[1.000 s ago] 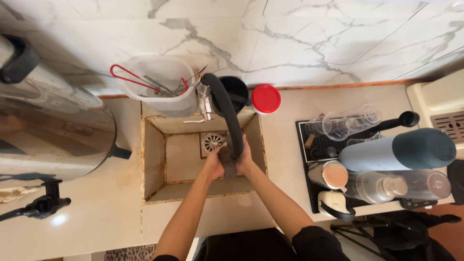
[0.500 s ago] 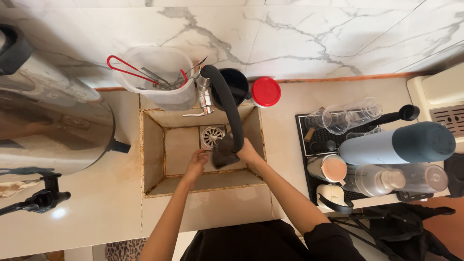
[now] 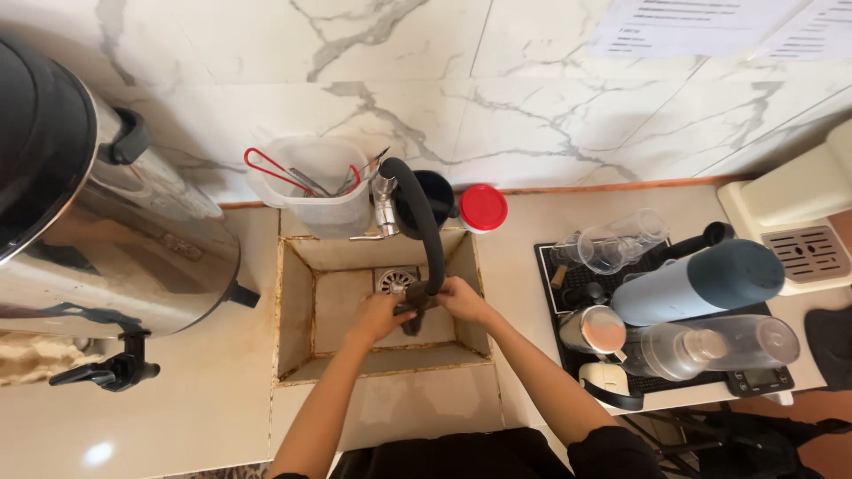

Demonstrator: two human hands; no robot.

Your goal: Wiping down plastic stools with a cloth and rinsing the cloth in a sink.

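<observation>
left hand (image 3: 380, 315), right hand (image 3: 459, 297) cupped under black faucet spout (image 3: 424, 226), seemingly touching

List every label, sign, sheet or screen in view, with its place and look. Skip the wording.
Paper sheets: two white printed pages stuck on the marble wall, upper right, overlapping.
Scale display: small dark rectangular panel at the front right corner of the black drying tray, right of the sink.
No package label can be made out elsewhere.
</observation>
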